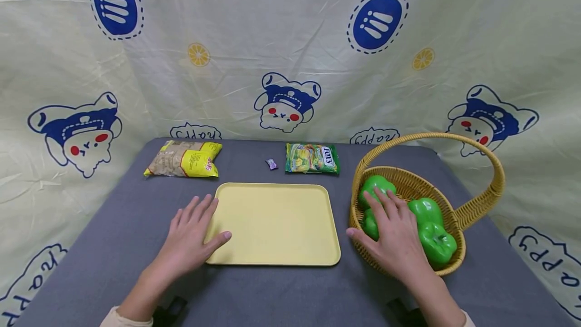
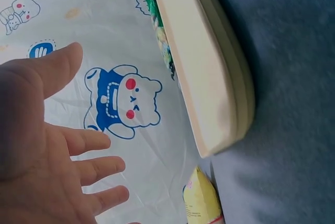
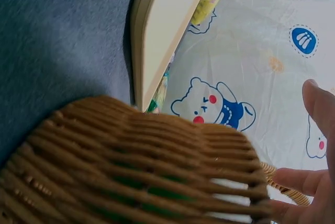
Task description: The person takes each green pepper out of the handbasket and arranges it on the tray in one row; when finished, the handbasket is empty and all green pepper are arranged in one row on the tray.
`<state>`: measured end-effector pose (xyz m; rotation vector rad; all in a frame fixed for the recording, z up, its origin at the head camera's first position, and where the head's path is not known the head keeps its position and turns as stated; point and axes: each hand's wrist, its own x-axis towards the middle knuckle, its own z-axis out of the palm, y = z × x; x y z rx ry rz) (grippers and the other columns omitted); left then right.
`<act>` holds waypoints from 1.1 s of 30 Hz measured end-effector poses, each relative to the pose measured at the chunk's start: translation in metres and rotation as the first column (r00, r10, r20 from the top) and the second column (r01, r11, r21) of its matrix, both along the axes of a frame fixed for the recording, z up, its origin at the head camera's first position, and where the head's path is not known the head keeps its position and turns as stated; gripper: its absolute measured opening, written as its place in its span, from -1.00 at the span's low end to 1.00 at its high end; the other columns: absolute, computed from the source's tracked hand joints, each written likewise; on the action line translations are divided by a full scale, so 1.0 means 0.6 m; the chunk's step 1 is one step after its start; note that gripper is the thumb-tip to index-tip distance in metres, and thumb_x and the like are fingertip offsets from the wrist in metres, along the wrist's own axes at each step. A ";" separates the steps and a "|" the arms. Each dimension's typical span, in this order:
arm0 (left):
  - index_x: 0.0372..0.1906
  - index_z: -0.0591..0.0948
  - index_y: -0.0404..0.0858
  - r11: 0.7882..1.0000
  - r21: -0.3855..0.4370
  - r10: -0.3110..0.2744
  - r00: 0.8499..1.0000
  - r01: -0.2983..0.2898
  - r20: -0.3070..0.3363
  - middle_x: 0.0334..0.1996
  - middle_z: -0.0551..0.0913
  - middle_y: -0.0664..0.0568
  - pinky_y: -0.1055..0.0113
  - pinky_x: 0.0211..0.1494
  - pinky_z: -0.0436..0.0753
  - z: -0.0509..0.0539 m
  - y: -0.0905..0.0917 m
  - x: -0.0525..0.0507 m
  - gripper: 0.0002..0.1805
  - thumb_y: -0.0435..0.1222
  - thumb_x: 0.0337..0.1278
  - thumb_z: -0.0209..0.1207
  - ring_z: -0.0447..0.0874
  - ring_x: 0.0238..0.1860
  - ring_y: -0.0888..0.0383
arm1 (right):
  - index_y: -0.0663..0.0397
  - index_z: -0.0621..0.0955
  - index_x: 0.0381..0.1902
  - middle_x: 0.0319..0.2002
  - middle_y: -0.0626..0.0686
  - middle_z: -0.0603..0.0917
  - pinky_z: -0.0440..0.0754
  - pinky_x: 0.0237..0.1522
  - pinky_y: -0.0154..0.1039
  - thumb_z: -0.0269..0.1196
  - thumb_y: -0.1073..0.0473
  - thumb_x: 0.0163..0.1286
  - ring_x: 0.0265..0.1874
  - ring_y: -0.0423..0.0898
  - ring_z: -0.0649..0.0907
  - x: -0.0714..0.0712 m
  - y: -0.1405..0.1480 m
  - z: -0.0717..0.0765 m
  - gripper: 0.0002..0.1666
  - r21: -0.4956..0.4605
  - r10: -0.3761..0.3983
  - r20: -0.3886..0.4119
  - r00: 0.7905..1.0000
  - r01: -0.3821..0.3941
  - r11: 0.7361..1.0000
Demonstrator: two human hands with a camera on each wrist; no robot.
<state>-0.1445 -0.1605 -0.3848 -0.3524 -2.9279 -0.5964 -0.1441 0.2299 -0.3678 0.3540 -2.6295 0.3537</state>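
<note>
— Pictured from the head: right hand (image 1: 397, 236) over green peppers (image 1: 437, 242) in a wicker basket (image 1: 419, 184), right; left hand (image 1: 189, 238) by the left edge of a yellow tray (image 1: 272, 223). Grip?
— Apart, both hands. Glimpsed from the right wrist: peppers only as green through weave. Revealed from the left: the tray's side.

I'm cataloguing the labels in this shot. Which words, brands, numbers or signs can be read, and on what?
"happy": several times on the patterned cloth.
Green packet: lettering too blurred to read surely.
Yellow bag: printing too small to read.
Small purple packet: too small to read.
Tray, basket, green peppers: no text seen.
No numbers can be made out.
</note>
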 end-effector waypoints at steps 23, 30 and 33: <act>0.34 0.32 -0.29 0.993 0.089 -0.083 0.994 0.076 0.069 0.34 0.32 -0.22 -0.34 0.12 0.20 -0.007 -0.046 -0.017 -0.25 -0.02 0.11 0.23 0.16 0.31 -0.28 | 0.16 0.36 0.29 0.24 0.32 0.39 0.22 0.09 0.30 0.36 -0.17 0.12 0.14 0.33 0.34 -0.009 0.042 -0.001 -0.11 -0.059 0.002 0.106 0.994 0.004 0.998; 0.28 0.40 -0.31 0.988 0.106 -0.122 0.990 0.114 0.072 0.26 0.40 -0.22 -0.24 0.05 0.24 -0.015 -0.056 -0.023 -0.29 -0.09 0.04 0.29 0.24 0.23 -0.26 | 0.17 0.37 0.27 0.21 0.31 0.41 0.27 0.07 0.27 0.39 -0.14 0.08 0.13 0.31 0.35 -0.015 0.052 -0.006 -0.11 -0.045 0.006 0.138 0.990 0.000 0.999; 0.27 0.41 -0.30 0.986 0.113 -0.135 0.987 0.125 0.087 0.25 0.41 -0.21 -0.18 0.02 0.24 -0.018 -0.060 -0.026 -0.31 -0.09 0.04 0.29 0.25 0.22 -0.24 | 0.17 0.37 0.27 0.20 0.32 0.42 0.28 0.07 0.27 0.40 -0.10 0.09 0.12 0.31 0.35 -0.018 0.056 -0.007 -0.13 -0.037 0.004 0.161 0.987 0.002 0.999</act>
